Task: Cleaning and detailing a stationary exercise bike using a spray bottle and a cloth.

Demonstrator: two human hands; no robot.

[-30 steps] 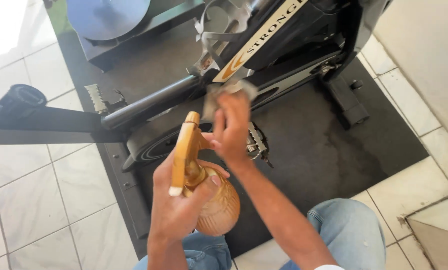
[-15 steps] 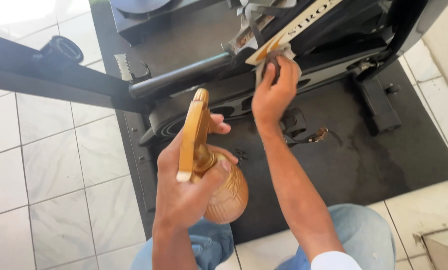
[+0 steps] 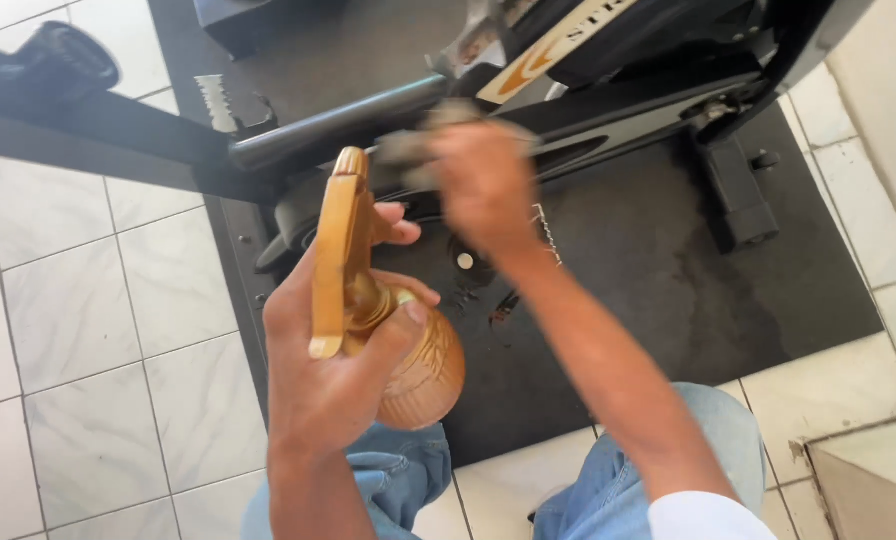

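The left hand [image 3: 328, 370] is gripping an amber plastic spray bottle [image 3: 388, 340] by its neck, above the knees. The blurred right hand [image 3: 483, 185] is pressing a crumpled grey cloth [image 3: 413, 150] against the black exercise bike frame [image 3: 608, 110], which is standing on a black rubber mat [image 3: 668, 290].

Spray bottle [image 3: 408, 370]: translucent amber plastic, ribbed body, glossy; trigger head opaque yellow-tan plastic, smooth. Cloth [image 3: 413, 150]: grey fabric, blurred, texture not readable. Exercise bike frame [image 3: 608, 110]: black painted metal, semi-gloss; horizontal tube [image 3: 338, 122] bare grey metal, satin sheen. Floor mat [image 3: 648, 270]: black rubber, matt, with dull wet-looking patches. Floor tiles [image 3: 68, 330]: white marbled ceramic, glossy. Jeans [image 3: 408, 470]: blue denim, matt
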